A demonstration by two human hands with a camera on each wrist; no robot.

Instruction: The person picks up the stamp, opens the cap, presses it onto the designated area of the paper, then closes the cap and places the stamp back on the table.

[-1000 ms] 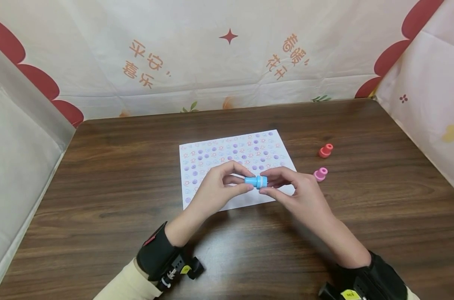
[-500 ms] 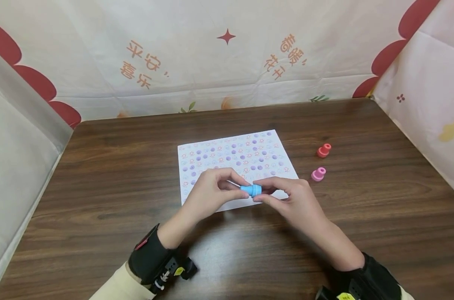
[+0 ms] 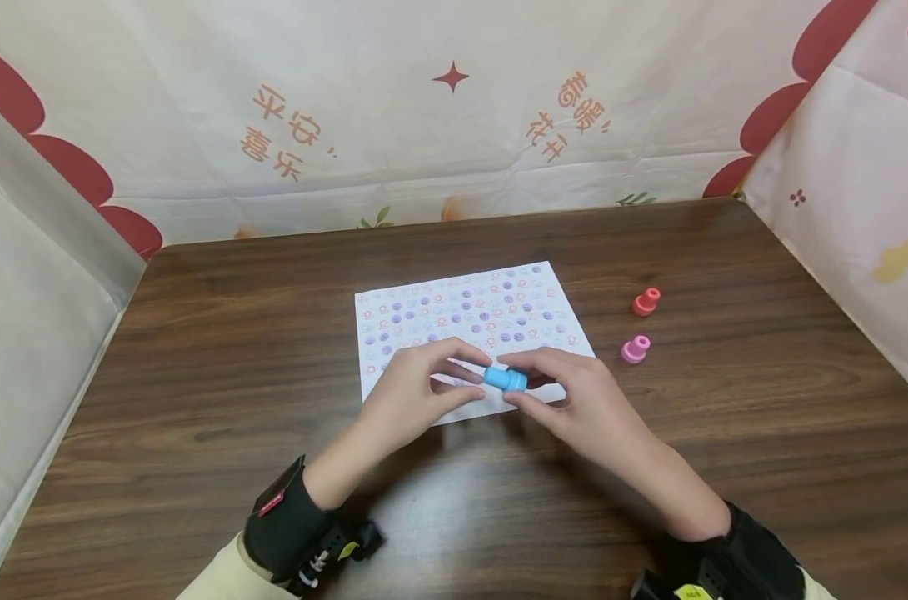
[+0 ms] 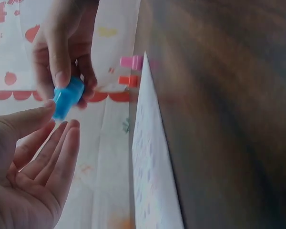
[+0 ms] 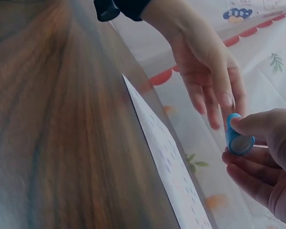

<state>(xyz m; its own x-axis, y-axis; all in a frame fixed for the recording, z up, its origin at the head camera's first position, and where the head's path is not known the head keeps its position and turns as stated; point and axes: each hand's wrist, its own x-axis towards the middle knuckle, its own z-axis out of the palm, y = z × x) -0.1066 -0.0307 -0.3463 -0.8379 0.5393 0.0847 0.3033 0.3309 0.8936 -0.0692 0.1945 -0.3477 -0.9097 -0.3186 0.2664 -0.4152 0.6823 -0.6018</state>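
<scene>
A small blue toy stamp (image 3: pixel 506 379) is held over the paper between my two hands. My right hand (image 3: pixel 589 396) pinches its wider end between thumb and fingers. In the right wrist view the round pale end of the stamp (image 5: pixel 241 144) shows. My left hand (image 3: pixel 416 385) is at the narrow handle end, thumb and fingers spread apart around it. In the left wrist view the left thumb's fingertip is right at the handle (image 4: pixel 61 110). Below lies a white paper (image 3: pixel 454 310) covered with rows of small purple, red and light blue prints, partly hidden by the hands.
A red stamp (image 3: pixel 646 302) and a pink stamp (image 3: pixel 636 349) stand to the right of the paper on the dark wooden table (image 3: pixel 251 350). A printed white cloth (image 3: pixel 394 108) hangs behind the table's far edge.
My left thumb and fingers have spread off the stamp's handle. The stamp has moved slightly left and nearer me and tilted, still pinched by my right hand.
</scene>
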